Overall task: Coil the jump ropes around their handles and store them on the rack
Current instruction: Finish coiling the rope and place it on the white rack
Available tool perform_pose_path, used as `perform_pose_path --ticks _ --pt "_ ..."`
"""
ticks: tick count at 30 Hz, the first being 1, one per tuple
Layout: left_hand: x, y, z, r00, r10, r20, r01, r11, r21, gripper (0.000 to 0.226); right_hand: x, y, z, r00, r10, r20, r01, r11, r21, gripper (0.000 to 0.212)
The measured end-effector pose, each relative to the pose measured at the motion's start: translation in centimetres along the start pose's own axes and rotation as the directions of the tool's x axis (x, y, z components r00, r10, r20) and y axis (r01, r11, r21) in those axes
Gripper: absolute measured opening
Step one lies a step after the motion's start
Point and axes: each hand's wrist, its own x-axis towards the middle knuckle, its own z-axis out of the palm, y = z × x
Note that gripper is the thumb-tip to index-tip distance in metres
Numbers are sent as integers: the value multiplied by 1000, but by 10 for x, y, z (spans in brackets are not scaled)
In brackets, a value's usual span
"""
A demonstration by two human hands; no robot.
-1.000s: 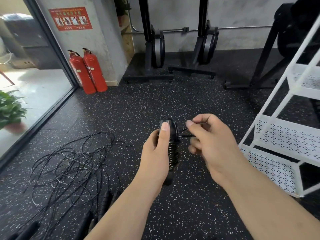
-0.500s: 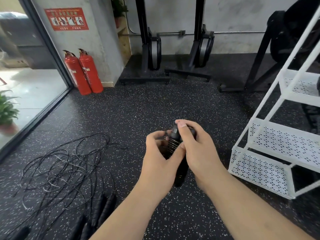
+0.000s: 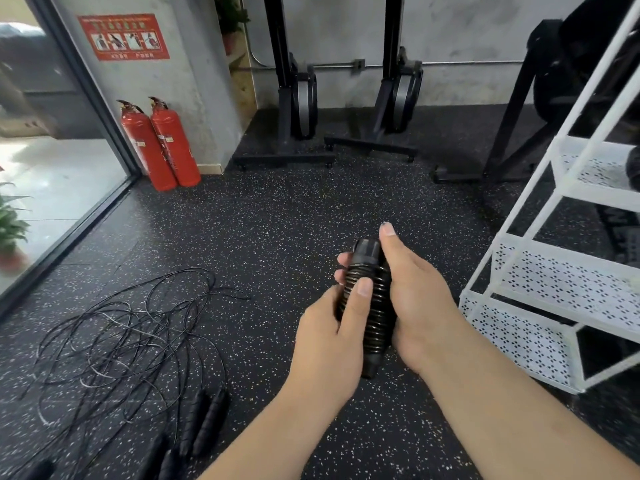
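Note:
A black jump rope bundle (image 3: 372, 303), its cord wound in tight coils around the paired handles, stands nearly upright between my hands above the floor. My left hand (image 3: 329, 337) grips its left side, thumb laid across the coils. My right hand (image 3: 415, 299) wraps the right side, thumb up along the handle cap. The white perforated metal rack (image 3: 540, 292) stands just to the right. More jump ropes (image 3: 114, 337) lie tangled on the floor at the left, their black handles (image 3: 204, 420) near my left forearm.
Two red fire extinguishers (image 3: 159, 143) stand by the wall at the back left, beside a glass door. Black gym machines (image 3: 298, 109) line the far wall. A potted plant (image 3: 10, 230) sits outside the glass. The floor is dark speckled rubber.
My right hand left the loose cord end and closed around the coiled handles. The bundle and both hands shifted right, toward the rack, and the view came closer.

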Motion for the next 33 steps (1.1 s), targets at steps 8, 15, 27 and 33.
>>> perform_pose_path --ticks 8,15,27,33 --pt "0 13 27 960 -226 166 255 951 -176 56 5 -6 -21 912 -409 -19 358 819 -448 45" --pt "2 35 56 927 -344 149 371 901 -227 34 -13 -17 -59 946 -310 -95 241 867 -437 48" --pt "-24 75 116 885 -382 265 439 875 -203 40 -98 -29 -122 860 -508 53 275 372 -887 80" --pt "-35 99 157 897 -334 289 395 899 -189 41 -118 -51 -158 860 -503 82 256 287 -923 91"
